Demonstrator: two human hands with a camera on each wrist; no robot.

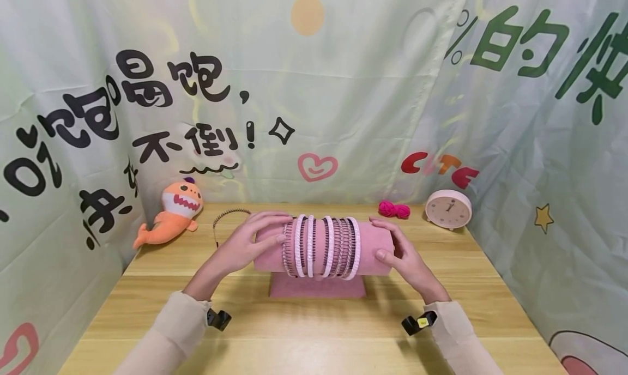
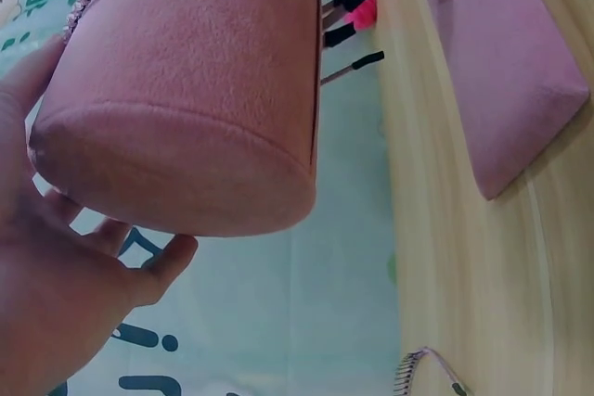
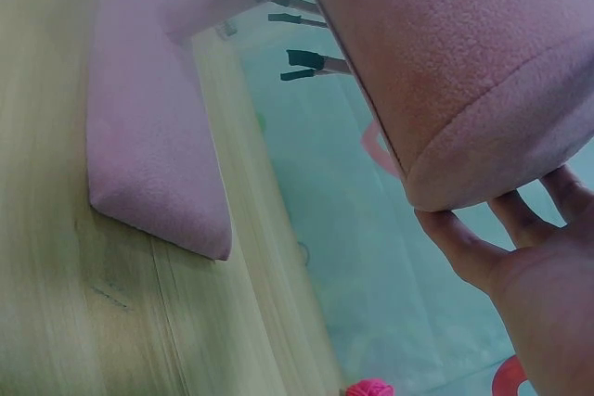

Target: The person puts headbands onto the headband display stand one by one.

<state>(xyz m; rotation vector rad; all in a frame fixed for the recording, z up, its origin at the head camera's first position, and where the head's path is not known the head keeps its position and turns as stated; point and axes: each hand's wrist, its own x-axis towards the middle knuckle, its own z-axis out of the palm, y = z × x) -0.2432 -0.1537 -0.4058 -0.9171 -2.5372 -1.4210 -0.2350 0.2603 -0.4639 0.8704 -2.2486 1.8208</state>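
Note:
A pink velvet headband stand (image 1: 375,249) has a thick horizontal roll on a flat base (image 1: 319,288). Several headbands circle the roll's middle, among them a pearly white headband (image 1: 357,248) and toothed ones with sparkling stones (image 1: 343,247). My left hand (image 1: 242,243) grips the roll's left end, fingers over the top and thumb at the front. At the opposite end my right hand (image 1: 407,259) holds the roll likewise, thumb in front. Black headband tips (image 2: 368,59) stick out below the roll in the left wrist view. The right wrist view shows fingers (image 3: 464,248) against the roll's end.
Behind my left hand a thin toothed headband (image 1: 230,211) lies on the wooden table (image 1: 294,337). An orange shark plush (image 1: 171,214) sits at the back left. A bright pink bow-shaped item (image 1: 394,209) and a round clock (image 1: 448,209) stand back right. Printed curtains (image 1: 368,91) enclose the table.

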